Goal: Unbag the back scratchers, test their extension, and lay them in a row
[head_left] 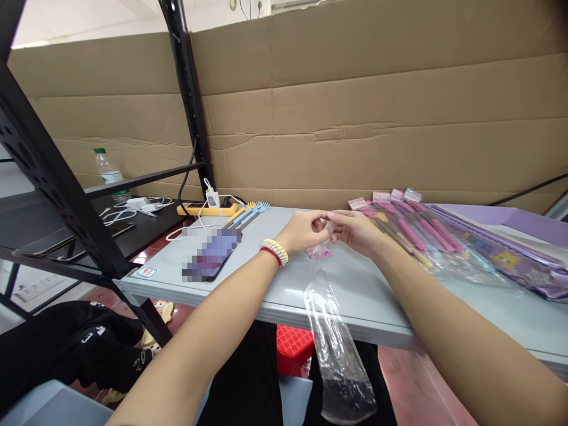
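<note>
A long clear plastic bag [332, 331] hangs from my hands over the table's front edge and down between my knees. My left hand [305, 231], with beaded bands at the wrist, pinches the bag's upper end. Against it, the fingers of my right hand [354, 231] close on the same end of the plastic. A small pink card [320, 251] lies on the table just below my hands, partly behind the bag. Further left are several back scratchers [251, 214] with yellow and blue hand-shaped heads.
A phone [213, 254] lies left of my hands, near a yellow power strip [208, 209] with cables. Packaged pink-handled sticks [421, 231] and a purple tray [501, 216] with printed packaging occupy the right. Cardboard [377, 100] walls the back; a black shelf post [189, 89] stands left.
</note>
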